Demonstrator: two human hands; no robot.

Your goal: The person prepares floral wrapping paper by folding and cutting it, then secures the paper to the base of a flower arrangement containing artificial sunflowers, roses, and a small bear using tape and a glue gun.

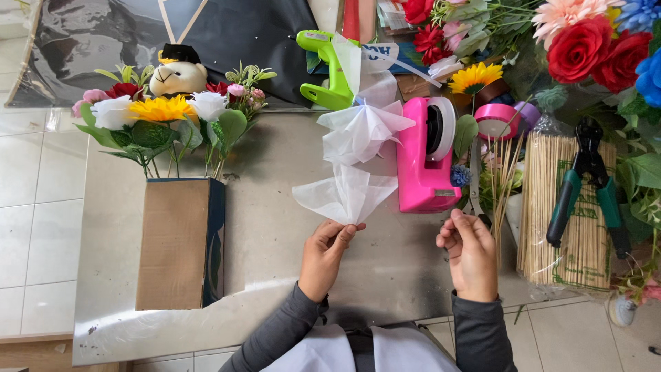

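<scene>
Near the bench's (275, 207) left edge a cardboard box (180, 242) is holding a flower bunch (165, 114) with a toy bear (177, 74). At the front edge, the left hand (325, 256) is pinching a folded white tissue (344, 195); the right hand (471, 255) is curling loosely, fingertips together, holding nothing I can make out. Behind it a pink tape dispenser (425, 157) is sitting; towards the right edge, a bag of sticks (566, 207) is carrying pliers (586, 186).

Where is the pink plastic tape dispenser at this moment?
In the head view, the pink plastic tape dispenser stands on the grey table, right of centre, just beyond the right hand, between the white gathered mesh and the bundle of wooden skewers.
</scene>
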